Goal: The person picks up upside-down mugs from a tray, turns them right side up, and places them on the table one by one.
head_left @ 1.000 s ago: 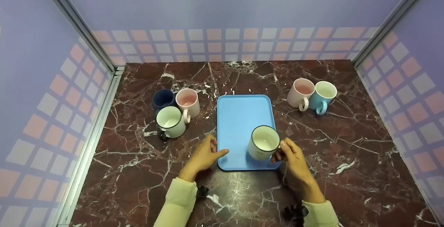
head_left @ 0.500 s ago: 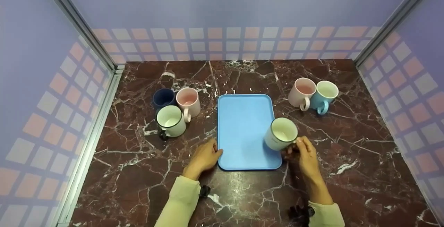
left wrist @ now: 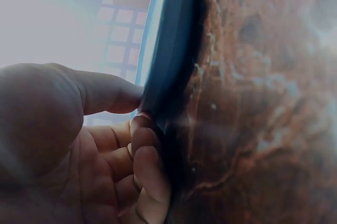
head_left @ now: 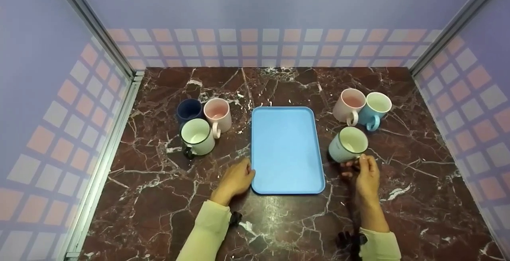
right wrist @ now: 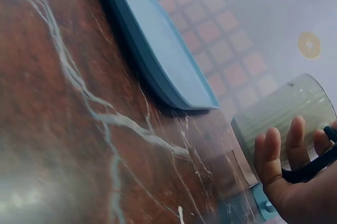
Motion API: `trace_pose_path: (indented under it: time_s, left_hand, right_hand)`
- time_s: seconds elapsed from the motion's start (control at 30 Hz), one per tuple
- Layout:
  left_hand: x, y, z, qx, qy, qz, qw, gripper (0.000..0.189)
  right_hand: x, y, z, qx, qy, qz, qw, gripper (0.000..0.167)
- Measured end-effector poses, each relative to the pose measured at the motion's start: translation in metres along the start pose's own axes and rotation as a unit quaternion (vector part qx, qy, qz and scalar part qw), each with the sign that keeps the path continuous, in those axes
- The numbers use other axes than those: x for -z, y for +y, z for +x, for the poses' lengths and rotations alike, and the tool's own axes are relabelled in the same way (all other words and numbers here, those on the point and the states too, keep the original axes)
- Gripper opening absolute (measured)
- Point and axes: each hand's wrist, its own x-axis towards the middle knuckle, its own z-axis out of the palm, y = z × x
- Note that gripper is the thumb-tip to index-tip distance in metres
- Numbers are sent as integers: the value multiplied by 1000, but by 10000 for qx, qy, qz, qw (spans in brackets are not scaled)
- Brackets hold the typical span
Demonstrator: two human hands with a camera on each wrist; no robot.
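My right hand (head_left: 367, 175) holds a white mug (head_left: 348, 144) with a dark rim by its dark handle (right wrist: 310, 165), just right of the tray. The mug tilts slightly, its mouth facing up. A blue rectangular tray (head_left: 287, 149) lies flat in the middle of the table. At its left rim, my left hand (head_left: 235, 177) pinches the edge; the left wrist view shows the thumb (left wrist: 113, 95) on the rim and the curled fingers (left wrist: 150, 166) against its side.
Left of the tray cluster a navy mug (head_left: 189, 109), a pink mug (head_left: 218, 114) and a white dark-rimmed mug (head_left: 198, 136). Behind the held mug, a pink mug (head_left: 349, 104) and a blue mug (head_left: 375, 109) stand side by side. Patterned walls enclose the marbled table (head_left: 279, 229).
The right hand has carried the white mug from over the tray's front right corner to the right, past the tray's edge. The left hand's thumb has drawn back to the tray's rim.
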Motion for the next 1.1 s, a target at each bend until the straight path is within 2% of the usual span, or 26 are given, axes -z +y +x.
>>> trace_pose_path:
  time_s: [0.2,0.33,0.53,1.1]
  left_hand:
    - [1,1,0,-34,2,-1,10000,17]
    - [1,1,1,-61,24,-18,10000,17]
    - [0,-1,1,-92,30,1,10000,17]
    - [0,-3,0,-113,75,-3,9999,17]
  right_hand:
    - [7,-4,13,-149,304,185,9993,27]
    - [13,-4,23,-191,433,40,9989,27]
    - [20,-4,32,-289,491,-301,9979,30]
    - [25,-2,55,-597,546,41,9967,28]
